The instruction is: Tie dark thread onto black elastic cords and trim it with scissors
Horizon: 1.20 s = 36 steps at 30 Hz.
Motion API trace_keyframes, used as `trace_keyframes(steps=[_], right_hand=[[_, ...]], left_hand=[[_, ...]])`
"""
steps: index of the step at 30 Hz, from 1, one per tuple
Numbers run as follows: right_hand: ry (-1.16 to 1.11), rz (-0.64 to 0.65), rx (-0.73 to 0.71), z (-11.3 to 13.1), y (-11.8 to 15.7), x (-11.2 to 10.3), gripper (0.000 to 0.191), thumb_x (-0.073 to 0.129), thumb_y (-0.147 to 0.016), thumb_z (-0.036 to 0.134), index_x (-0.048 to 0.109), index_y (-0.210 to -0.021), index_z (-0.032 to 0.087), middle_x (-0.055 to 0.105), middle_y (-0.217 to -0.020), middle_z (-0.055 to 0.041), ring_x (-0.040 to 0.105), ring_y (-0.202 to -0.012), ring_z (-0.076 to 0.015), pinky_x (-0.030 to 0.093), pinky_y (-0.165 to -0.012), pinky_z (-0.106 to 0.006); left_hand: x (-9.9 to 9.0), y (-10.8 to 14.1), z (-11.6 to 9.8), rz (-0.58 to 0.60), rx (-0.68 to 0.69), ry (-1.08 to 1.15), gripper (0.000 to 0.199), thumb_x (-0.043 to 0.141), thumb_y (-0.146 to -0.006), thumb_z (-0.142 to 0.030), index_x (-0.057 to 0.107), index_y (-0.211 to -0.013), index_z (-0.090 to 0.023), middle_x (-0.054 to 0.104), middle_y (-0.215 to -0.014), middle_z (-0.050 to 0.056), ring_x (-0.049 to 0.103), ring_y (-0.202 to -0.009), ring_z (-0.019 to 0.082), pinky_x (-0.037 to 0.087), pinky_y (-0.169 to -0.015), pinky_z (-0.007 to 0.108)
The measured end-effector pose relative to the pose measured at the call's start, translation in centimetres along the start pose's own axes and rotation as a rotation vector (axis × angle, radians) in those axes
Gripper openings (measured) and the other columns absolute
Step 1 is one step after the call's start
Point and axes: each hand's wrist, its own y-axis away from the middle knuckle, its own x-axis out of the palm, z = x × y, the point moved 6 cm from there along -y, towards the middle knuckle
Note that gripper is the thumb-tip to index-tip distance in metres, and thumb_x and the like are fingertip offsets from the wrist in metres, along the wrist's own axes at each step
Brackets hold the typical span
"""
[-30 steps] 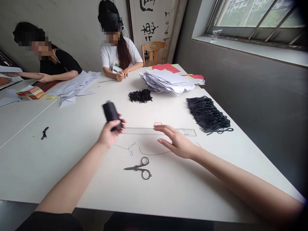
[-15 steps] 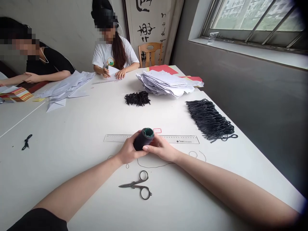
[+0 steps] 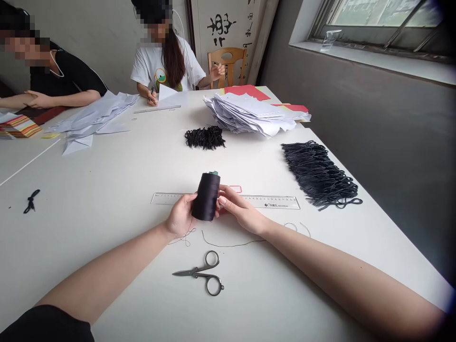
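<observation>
Between my two hands a black thread spool [image 3: 206, 197] stands nearly upright, tilted slightly, with a bit of green core at its top. My left hand [image 3: 181, 216] grips its left side, the fingers partly hidden behind it. On the right side, my right hand [image 3: 240, 209] holds it with thumb and fingertips. A clear ruler [image 3: 276, 202] lies flat behind the hands. Nearer to me are metal scissors [image 3: 199, 272] with spread handles. Loose dark thread [image 3: 228, 246] curls on the table between the scissors and my hands.
A large bundle of black cord loops [image 3: 320, 175] lies at the right, a smaller one [image 3: 204, 137] farther back. Behind are stacked papers [image 3: 249, 114]. One loop [image 3: 32, 201] lies far left. Two people sit across the white table [image 3: 117, 204], one holding a pen.
The spool has turned from its open top facing me to a more upright pose showing its side. My hands have shifted around it. The person in white has raised one hand.
</observation>
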Motion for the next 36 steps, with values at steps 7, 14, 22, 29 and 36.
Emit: trace_keyframes(steps=[7, 14, 22, 29, 36], right_hand=[[0.092, 0.021, 0.06, -0.1, -0.1, -0.4, 0.046, 0.052, -0.095, 0.049, 0.04, -0.131, 0.022, 0.061, -0.103, -0.0055, 0.06, -0.083, -0.0154, 0.05, -0.085, -0.037], [0.21, 0.03, 0.061, -0.5, 0.1, -0.6, 0.046, 0.051, -0.096, 0.049, 0.039, -0.131, 0.021, 0.062, -0.103, -0.0061, 0.062, -0.088, -0.0171, 0.051, -0.086, -0.039], [0.265, 0.04, 0.037, -0.4, 0.1, -0.8, 0.045, 0.05, -0.097, 0.046, 0.038, -0.133, 0.021, 0.063, -0.107, -0.0072, 0.062, -0.086, -0.0166, 0.053, -0.084, -0.039], [-0.063, -0.301, 0.092, -1.2, 0.3, -1.6, 0.04, 0.062, -0.09, 0.04, 0.045, -0.12, 0.021, 0.057, -0.119, -0.0095, 0.063, -0.088, -0.0147, 0.055, -0.084, -0.035], [-0.314, -0.019, 0.242, -0.2, 1.4, 2.7, 0.053, 0.069, -0.083, 0.044, 0.045, -0.126, 0.024, 0.058, -0.109, -0.0077, 0.064, -0.073, -0.0152, 0.042, -0.044, -0.021]], left_hand=[[0.1, -0.2, 0.1, 0.015, -0.083, 0.059, 0.041, 0.055, -0.088, -0.048, 0.069, -0.111, -0.018, 0.07, -0.11, 0.012, 0.067, -0.091, 0.024, 0.055, -0.07, 0.033], [0.7, -0.2, -0.1, 0.029, -0.053, -0.016, 0.044, 0.055, -0.088, -0.054, 0.069, -0.106, -0.016, 0.072, -0.1, 0.011, 0.067, -0.08, 0.02, 0.054, -0.077, 0.033], [1.3, -0.2, -0.4, 0.075, -0.055, -0.004, 0.045, 0.06, -0.085, -0.055, 0.07, -0.106, -0.016, 0.072, -0.099, 0.011, 0.066, -0.081, 0.02, 0.053, -0.078, 0.032], [0.2, -0.3, -0.5, -0.071, -0.031, 0.074, 0.043, 0.056, -0.085, -0.051, 0.068, -0.102, -0.013, 0.07, -0.091, 0.011, 0.067, -0.076, 0.022, 0.055, -0.08, 0.038], [1.2, 1.9, -4.2, -0.236, 0.576, -0.398, 0.057, 0.082, -0.069, -0.03, 0.056, -0.119, -0.022, 0.065, -0.115, 0.009, 0.06, -0.114, 0.026, 0.048, -0.1, 0.04]])
